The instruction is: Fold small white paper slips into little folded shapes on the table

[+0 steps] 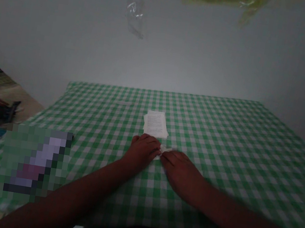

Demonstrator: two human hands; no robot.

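Now: left hand (142, 151), right hand (180, 174), fingers curled, both pressing small folded white paper (164, 150) onto green-checked tablecloth (223, 140); tips kept close, pressure even; printed sheets (155, 124) just ahead.

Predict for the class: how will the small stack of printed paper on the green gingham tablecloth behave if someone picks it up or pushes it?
The printed paper stack is probably light and floppy, since it looks like only a few thin sheets. Its edges sit unevenly, so the sheets may slide apart when pushed. The gingham tablecloth may add some drag, though that is hard to judge from here.

White papers (156, 124) on green-checked tablecloth (223, 140)
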